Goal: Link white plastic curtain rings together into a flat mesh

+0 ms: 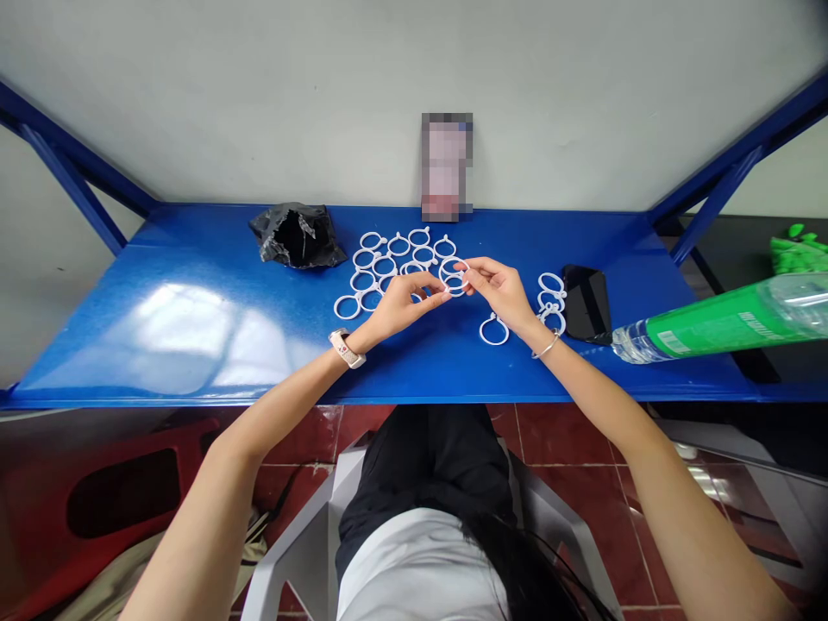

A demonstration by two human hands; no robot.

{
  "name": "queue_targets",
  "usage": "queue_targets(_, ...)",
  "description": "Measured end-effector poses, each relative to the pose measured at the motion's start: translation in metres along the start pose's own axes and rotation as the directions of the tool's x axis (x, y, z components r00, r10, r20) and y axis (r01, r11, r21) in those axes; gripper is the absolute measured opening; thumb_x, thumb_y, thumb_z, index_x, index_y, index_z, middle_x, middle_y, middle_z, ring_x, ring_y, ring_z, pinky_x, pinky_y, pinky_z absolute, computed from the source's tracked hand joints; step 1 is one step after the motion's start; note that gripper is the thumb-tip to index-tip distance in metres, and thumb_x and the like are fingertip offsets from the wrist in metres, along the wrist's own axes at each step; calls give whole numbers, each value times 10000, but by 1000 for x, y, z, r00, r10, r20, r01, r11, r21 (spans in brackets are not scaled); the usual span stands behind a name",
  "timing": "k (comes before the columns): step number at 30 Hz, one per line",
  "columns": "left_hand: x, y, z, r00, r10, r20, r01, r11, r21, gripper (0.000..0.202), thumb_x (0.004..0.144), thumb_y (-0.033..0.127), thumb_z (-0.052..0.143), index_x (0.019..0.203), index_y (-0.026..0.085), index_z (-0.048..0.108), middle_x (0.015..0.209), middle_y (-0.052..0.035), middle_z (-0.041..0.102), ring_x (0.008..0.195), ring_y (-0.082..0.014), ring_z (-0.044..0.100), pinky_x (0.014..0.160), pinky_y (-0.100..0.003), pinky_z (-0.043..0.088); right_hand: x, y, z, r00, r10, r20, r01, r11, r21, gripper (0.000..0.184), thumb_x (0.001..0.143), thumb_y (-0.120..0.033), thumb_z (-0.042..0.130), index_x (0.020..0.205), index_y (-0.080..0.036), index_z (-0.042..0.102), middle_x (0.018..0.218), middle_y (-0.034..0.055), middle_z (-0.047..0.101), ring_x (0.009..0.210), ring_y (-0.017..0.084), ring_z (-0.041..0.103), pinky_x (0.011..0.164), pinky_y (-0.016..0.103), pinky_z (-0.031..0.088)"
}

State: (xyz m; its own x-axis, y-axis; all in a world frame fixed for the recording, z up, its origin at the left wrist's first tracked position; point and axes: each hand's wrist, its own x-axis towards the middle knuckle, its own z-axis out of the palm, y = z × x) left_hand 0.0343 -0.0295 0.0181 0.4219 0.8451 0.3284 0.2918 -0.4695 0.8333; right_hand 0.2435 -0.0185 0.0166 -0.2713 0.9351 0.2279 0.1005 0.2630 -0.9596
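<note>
My left hand pinches the edge of a white plastic curtain ring between thumb and fingertips. From the other side, my right hand grips a second white curtain ring, which overlaps the first. Whether the two are joined I cannot tell. Several more white curtain rings, each with a small eyelet, lie spread behind and left of my left hand, which partly covers some. A single ring rests below my right hand. Near my right wrist, a small group of rings lies together, partly hidden by the wrist.
A crumpled black plastic bag gapes at the back left of the blue table. Beside the right-hand rings lies a black phone. A green-labelled bottle lies farther right. A pixelated upright object leans on the wall.
</note>
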Motion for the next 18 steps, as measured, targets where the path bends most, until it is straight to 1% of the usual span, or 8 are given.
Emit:
queue_targets(3,0,-1,1,1000,-9,-13,9,1000,-12,447,895,604,631,857,168,725,893,-74,758,792,-171,686,672,-277,564,0,2,0,1000,-4,1,4,1000,14,442,825,-644,692,1012,-244,714,893,25,749,753,164,690,705,310,595)
queue_targets(6,0,-1,1,1000,-3,-16,3,1000,8,441,897,596,634,852,165,721,875,-69,752,780,-165,683,662,-268,556,1,3,1,1000,2,-18,-1,999,49,439,798,-640,723,969,-236,701,887,23,744,742,159,690,710,311,603)
queue_targets(8,0,-1,0,1000,12,-12,-11,999,30,427,906,578,629,856,163,720,857,-65,747,762,-157,677,654,-261,546,1,2,1,999,8,-36,-6,999,53,435,783,-642,735,919,-231,687,849,15,730,720,152,681,702,307,603)
queue_targets(10,0,-1,-1,1000,26,19,-27,998,57,404,917,552,625,857,163,719,847,-61,745,743,-150,669,646,-253,534,2,1,1,999,29,-40,-27,999,38,431,767,-637,750,860,-224,671,781,1,704,678,141,660,675,297,594)
queue_targets(14,0,0,-4,991,58,122,-79,981,178,365,950,488,594,827,166,714,798,-45,725,703,-142,639,629,-249,496,3,1,-1,992,129,-13,-129,992,1,428,699,-584,823,786,-202,652,677,-12,662,590,125,620,596,279,562)
queue_targets(16,0,0,-6,990,85,112,-112,958,264,348,967,437,570,791,164,693,768,-41,702,690,-144,621,624,-256,470,3,1,-3,985,172,3,-172,985,-32,414,687,-550,839,776,-192,652,651,-8,662,563,123,617,571,273,547)
queue_targets(18,0,-1,-6,992,103,72,-120,939,321,325,976,386,554,769,160,660,759,-39,682,690,-146,611,628,-260,454,3,2,-4,979,201,36,-198,977,-85,381,708,-518,826,764,-184,653,622,-4,662,544,123,620,557,266,534)
